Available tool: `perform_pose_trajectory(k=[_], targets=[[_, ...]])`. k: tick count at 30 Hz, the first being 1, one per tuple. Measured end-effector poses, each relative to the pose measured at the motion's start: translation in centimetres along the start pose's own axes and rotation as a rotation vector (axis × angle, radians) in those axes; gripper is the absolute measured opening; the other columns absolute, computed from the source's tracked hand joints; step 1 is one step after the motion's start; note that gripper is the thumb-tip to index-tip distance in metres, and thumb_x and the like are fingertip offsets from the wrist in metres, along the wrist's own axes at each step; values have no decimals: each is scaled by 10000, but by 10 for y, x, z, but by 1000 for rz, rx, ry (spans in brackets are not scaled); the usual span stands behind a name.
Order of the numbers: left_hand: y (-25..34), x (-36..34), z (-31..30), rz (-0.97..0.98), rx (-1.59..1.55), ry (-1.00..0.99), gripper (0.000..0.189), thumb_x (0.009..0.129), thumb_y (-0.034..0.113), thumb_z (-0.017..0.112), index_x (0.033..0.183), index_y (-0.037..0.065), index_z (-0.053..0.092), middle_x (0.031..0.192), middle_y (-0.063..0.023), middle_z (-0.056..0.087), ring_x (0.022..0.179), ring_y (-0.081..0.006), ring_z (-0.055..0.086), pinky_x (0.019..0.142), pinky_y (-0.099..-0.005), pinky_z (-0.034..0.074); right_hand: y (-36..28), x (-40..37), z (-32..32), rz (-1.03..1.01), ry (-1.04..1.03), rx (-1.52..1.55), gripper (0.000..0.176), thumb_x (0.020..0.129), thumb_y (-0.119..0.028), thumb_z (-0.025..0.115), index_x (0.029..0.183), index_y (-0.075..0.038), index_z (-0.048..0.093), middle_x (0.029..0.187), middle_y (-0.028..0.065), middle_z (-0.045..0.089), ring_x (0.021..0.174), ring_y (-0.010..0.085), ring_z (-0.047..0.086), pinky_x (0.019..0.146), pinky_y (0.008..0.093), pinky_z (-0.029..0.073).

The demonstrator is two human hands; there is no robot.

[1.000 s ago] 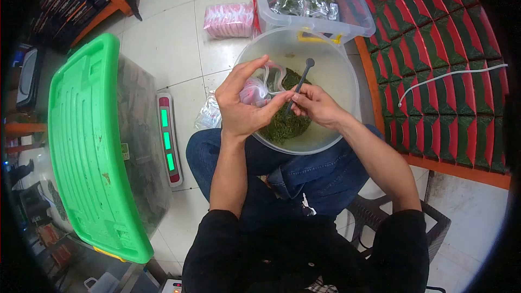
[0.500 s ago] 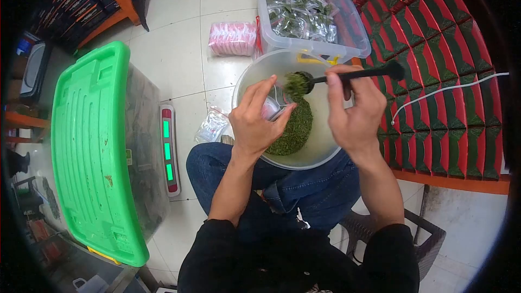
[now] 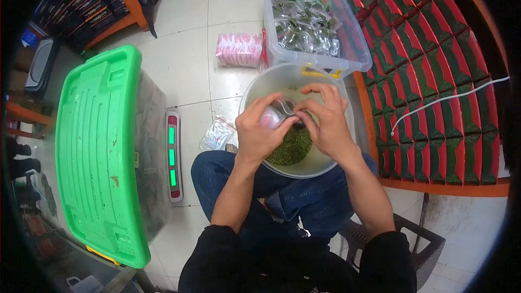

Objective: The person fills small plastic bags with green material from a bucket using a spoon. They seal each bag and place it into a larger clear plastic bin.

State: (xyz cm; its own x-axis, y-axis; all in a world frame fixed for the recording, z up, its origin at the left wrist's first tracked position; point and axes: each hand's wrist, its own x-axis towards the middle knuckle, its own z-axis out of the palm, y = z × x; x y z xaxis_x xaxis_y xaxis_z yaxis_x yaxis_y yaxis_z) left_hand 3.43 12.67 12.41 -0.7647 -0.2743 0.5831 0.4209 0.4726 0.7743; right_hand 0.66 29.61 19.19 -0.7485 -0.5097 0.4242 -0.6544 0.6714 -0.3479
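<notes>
My left hand (image 3: 259, 132) holds a small clear plastic bag (image 3: 269, 118) between thumb and fingers over a translucent bucket (image 3: 251, 91). The fingertips of my right hand (image 3: 328, 126) are closed at the bag's right edge, close to my left thumb. Chopped dried green herb (image 3: 289, 151) lies heaped in the bucket, below the bag. A dark piece of the black scoop (image 3: 299, 124) shows just under my right fingertips; its handle is hidden.
Behind the bucket a clear bin (image 3: 353, 64) holds filled bags (image 3: 306, 27). A pink-and-white pack (image 3: 239, 50) and a clear packet (image 3: 218, 133) lie left. Further left are a scale (image 3: 173, 157) and a green-lidded box (image 3: 100, 157). Red-green boxes (image 3: 434, 103) line the right.
The black scoop with herb, raised in my right hand before, is now down in the bucket and mostly hidden. My right hand has moved left to the bag. The view has shifted slightly.
</notes>
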Motion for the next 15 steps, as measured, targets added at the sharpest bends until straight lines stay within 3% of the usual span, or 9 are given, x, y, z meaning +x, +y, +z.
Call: perform_pose_trajectory(k=[2,3,4,5,7,10,13,15], targets=[[-9,-6,-6,-240,-302,-111,271,829,70,811,1072,-12,723,872,-101,744,774,-157,701,701,-276,558,11,-6,8,10,16,42,187,813,-47,737,985,-113,705,1116,101,616,1101,296,567,907,427,404],[-4,-5,-8,-237,-301,-109,271,829,70,811,1072,-12,723,872,-101,744,774,-157,701,701,-276,558,14,-9,13,97,41,305,199,834,-12,716,1012,-96,695,1069,86,627,1048,266,590,892,380,418],[3,-3,-10,-387,-414,-126,179,863,72,788,1011,-14,735,835,-87,737,731,-117,669,647,-256,531,16,-13,15,188,65,567,212,855,23,695,1040,-80,686,1023,72,638,994,235,614,876,333,432],[7,-3,-11,-541,-526,-145,107,898,75,766,950,-17,746,798,-73,731,689,-76,637,593,-236,504,16,-19,17,193,66,567,212,855,23,695,1040,-80,686,1023,72,638,994,235,614,876,333,432],[3,-6,-7,-575,-609,-167,105,915,83,753,954,-14,746,793,-61,721,657,-60,613,553,-220,476,7,-22,20,291,194,744,267,887,48,673,1140,-33,641,937,49,638,915,158,619,848,278,450],[-1,-9,1,-608,-711,-162,110,929,92,745,951,-15,744,773,-39,702,626,-45,589,509,-204,449,4,-25,18,440,125,900,354,892,30,690,1230,-13,593,936,29,627,941,104,595,877,281,456],[3,-10,4,-642,-749,-187,104,921,91,754,926,-12,742,749,-18,681,643,-48,591,524,-205,458,-3,-14,14,409,1,920,415,878,21,704,1270,-10,572,917,29,629,925,97,600,858,260,464],[0,-11,3,-672,-761,-226,97,916,90,760,908,-5,742,739,-8,671,659,-49,592,544,-206,467,6,-13,19,373,83,926,334,866,12,729,1185,2,632,918,37,662,889,96,627,809,244,488]])
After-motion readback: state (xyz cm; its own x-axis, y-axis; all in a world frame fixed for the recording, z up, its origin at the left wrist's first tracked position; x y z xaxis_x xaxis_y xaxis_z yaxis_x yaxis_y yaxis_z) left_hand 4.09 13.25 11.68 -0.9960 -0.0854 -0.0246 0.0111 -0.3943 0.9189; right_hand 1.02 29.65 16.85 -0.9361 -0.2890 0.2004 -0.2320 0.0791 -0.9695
